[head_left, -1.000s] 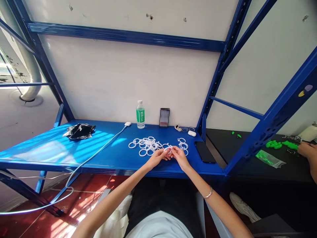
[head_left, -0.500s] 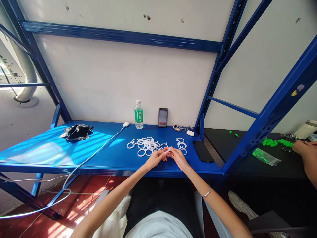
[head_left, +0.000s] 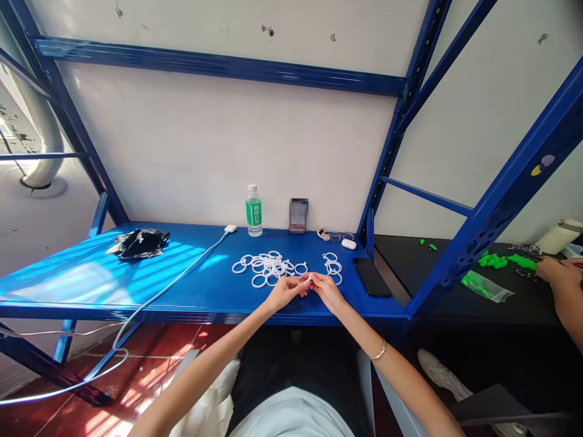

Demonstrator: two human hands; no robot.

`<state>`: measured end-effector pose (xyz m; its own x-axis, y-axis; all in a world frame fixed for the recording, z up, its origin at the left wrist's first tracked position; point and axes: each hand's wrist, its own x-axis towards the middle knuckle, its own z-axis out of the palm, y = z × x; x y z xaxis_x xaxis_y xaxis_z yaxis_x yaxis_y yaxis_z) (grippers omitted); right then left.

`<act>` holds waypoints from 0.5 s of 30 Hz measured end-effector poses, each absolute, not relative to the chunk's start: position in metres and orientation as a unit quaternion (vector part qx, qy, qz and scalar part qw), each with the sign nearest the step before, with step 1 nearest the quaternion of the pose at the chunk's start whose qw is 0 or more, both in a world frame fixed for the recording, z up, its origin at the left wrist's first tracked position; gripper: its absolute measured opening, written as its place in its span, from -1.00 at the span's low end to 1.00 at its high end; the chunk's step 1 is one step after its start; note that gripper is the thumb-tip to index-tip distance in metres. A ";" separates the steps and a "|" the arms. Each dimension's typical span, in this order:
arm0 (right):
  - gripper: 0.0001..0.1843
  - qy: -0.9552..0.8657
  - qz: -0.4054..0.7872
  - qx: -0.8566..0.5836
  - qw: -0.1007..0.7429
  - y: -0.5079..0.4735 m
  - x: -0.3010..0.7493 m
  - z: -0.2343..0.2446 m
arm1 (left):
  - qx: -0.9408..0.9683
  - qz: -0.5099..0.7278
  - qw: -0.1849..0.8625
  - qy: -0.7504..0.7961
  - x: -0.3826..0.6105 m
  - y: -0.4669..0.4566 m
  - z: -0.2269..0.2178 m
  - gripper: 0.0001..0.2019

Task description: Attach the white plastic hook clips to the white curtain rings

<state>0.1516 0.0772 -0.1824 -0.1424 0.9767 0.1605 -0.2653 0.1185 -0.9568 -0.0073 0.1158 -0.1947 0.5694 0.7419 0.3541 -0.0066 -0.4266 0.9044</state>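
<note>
My left hand (head_left: 285,291) and my right hand (head_left: 327,291) meet above the front of the blue table. Between their pinched fingertips is a small white ring (head_left: 310,277), mostly covered by the fingers. Just beyond my left hand lies a loose pile of white plastic rings (head_left: 274,266), several of them with a small eyelet on the rim. A smaller group of white rings (head_left: 333,267) lies beyond my right hand, separate from the pile.
A water bottle (head_left: 254,212) and a propped phone (head_left: 298,216) stand against the wall. A black phone (head_left: 371,277) lies at right, a crumpled black bag (head_left: 139,244) at left. A white cable (head_left: 182,273) crosses the table. Another person's hand (head_left: 558,273) is near green pieces (head_left: 492,260).
Both hands stay together, with the fingertips shifted slightly around the small white piece. The whole view has moved a little; the rings on the table lie as before.
</note>
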 end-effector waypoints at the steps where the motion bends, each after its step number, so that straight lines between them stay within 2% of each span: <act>1: -0.58 -0.507 0.559 -0.354 0.553 0.077 0.151 -0.182 | 0.751 0.397 0.466 0.248 -0.008 0.115 -0.193 -0.55; 4: -0.56 -0.508 0.503 -0.379 0.588 0.072 0.148 -0.177 | 0.782 0.410 0.386 0.268 -0.014 0.115 -0.184 -0.56; 7: -0.61 -0.520 0.388 -0.412 0.639 0.059 0.142 -0.171 | 0.832 0.417 0.195 0.310 -0.029 0.123 -0.173 -0.64; 9: -0.70 -0.564 0.365 -0.397 0.626 0.043 0.129 -0.168 | 0.851 0.398 0.059 0.339 -0.039 0.134 -0.167 -0.69; 11: -0.68 -0.646 0.434 -0.348 0.522 0.025 0.106 -0.172 | 0.860 0.351 -0.027 0.370 -0.048 0.147 -0.162 -0.72; 13: -0.60 -0.735 0.537 -0.250 0.330 0.005 0.075 -0.181 | 0.868 0.289 -0.066 0.399 -0.051 0.160 -0.159 -0.74; 15: -0.59 -0.796 0.566 -0.143 0.161 -0.011 0.043 -0.196 | 0.871 0.235 -0.078 0.423 -0.050 0.170 -0.158 -0.75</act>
<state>0.0433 -0.0110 -0.1957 -0.9072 0.4101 0.0941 0.0459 0.3189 -0.9467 -0.0497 0.1699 -0.1583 0.5311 0.7008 0.4762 0.7744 -0.6296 0.0629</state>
